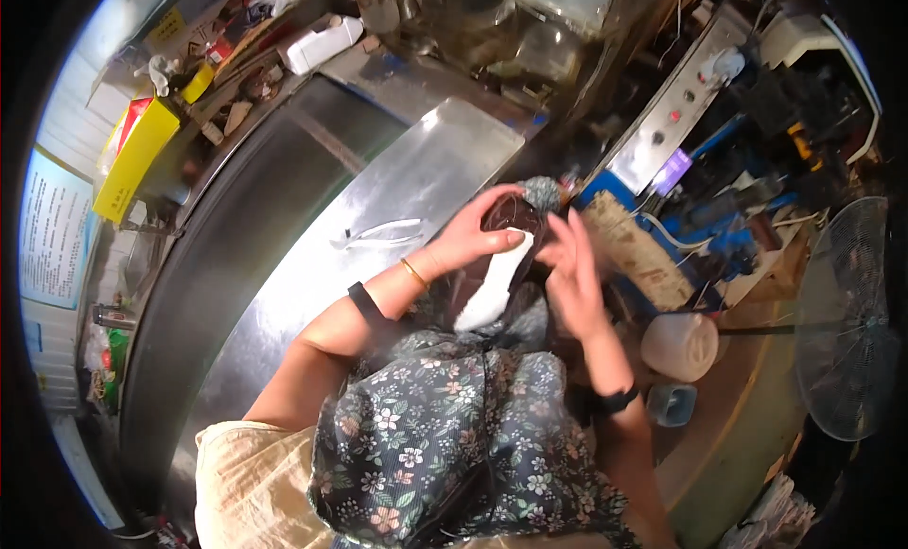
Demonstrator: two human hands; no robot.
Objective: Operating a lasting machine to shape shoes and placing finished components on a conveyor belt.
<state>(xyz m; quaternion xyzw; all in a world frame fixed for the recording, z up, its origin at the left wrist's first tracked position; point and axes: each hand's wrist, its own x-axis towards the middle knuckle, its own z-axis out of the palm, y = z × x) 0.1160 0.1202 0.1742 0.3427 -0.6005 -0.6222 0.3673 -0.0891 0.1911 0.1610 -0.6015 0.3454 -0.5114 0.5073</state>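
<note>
My left hand is closed around a dark brown shoe over my lap. A long white insole-shaped piece lies along the shoe, with my left thumb pressed on its upper end. To the right, beside the shoe, my right hand has its fingers stretched and slightly apart, a little blurred, with nothing seen in them. A grey speckled bundle shows just beyond the shoe. My floral apron lies under the shoe's near end.
On the left, a shiny metal worktop holds a thin pincer-like tool; a black belt runs beyond it. At right are a machine, a white plastic jug, a small bluish container and a fan.
</note>
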